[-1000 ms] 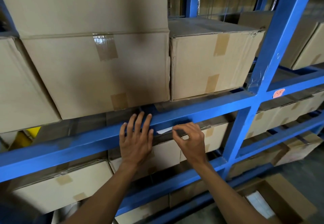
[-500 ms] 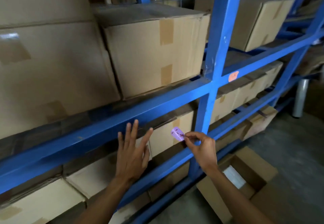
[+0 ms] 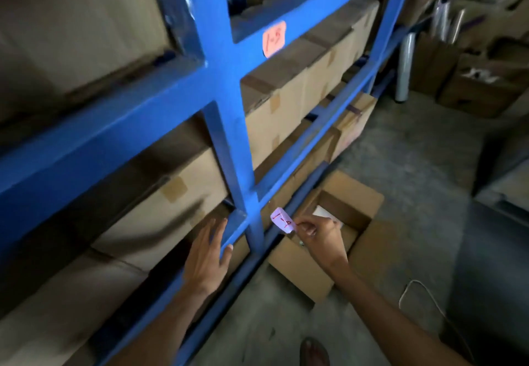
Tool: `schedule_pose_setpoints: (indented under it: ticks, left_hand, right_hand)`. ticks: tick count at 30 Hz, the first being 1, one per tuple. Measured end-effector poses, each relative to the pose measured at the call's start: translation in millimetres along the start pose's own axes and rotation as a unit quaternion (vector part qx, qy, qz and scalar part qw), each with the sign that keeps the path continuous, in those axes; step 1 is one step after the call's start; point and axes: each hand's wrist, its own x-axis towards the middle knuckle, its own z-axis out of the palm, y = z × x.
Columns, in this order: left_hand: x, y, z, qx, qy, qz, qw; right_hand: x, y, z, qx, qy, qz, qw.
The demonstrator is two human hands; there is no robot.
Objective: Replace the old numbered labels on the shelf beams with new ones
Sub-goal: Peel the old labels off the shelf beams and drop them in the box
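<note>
A small purple label (image 3: pixel 282 220), marked in red with what reads as "1-4", is pinched at its lower right corner between the thumb and fingers (image 3: pixel 309 228) of the right hand (image 3: pixel 320 236). The label is held in the air, curled slightly, just right of the blue upright post (image 3: pixel 226 113) and in front of a lower shelf beam (image 3: pixel 300 165); whether it touches the beam cannot be told. The remaining fingers of that hand are curled in toward the palm.

The left hand (image 3: pixel 207 257) is seen with its fingers straight and slightly spread, held flat against the end of the low beam (image 3: pixel 233 231) just left of the post; nothing is gripped by it.

Higher up, an orange label (image 3: pixel 274 38) with red handwriting, roughly "1-5", is stuck on the upper beam (image 3: pixel 315 4) just right of the post.

The shelves are filled with taped cardboard boxes (image 3: pixel 177 191), blurred at the left. On the concrete floor (image 3: pixel 415 151), below the right hand, an open cardboard box (image 3: pixel 326 239) is set against the rack, and something white is seen inside it. More boxes and some shiny rolls (image 3: pixel 446 25) are stacked at the upper right. A thin pale cable (image 3: pixel 420 294) is laid on the floor at the right, and a foot (image 3: pixel 314 351) is seen at the bottom edge.
</note>
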Motion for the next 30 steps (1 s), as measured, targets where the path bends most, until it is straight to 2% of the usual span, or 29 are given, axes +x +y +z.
schedule_pose_setpoints:
  ticks: [3,5,7,10,13,24,28,30]
  left_hand:
    - [35,-16,51,0.030,-0.060,-0.034,0.997]
    - [52,-26,80,0.037,-0.075,-0.059,0.995]
    - [60,-31,96,0.064,-0.060,-0.074,0.993]
    - [64,-40,113,0.149,-0.002,-0.045,0.988]
    - [63,-42,119,0.184,0.017,-0.035,0.982]
    - [63,-39,121,0.215,0.039,-0.034,0.975]
    - [65,-21,129,0.198,0.049,0.037,0.978]
    - [69,-5,137,0.172,0.071,0.048,0.981]
  right_hand:
    - [23,38,24,0.001,0.003,0.012,1.000]
    - [34,62,41,0.008,-0.002,0.030,1.000]
    - [39,79,56,0.022,-0.017,0.053,0.998]
    - [44,101,77,0.033,-0.036,0.055,0.997]
    - [49,114,91,0.057,-0.044,0.062,0.996]
    - [72,132,103,0.101,-0.036,0.107,0.988]
    - [84,140,96,0.109,-0.030,0.119,0.986]
    - [91,147,89,0.099,-0.031,0.125,0.987]
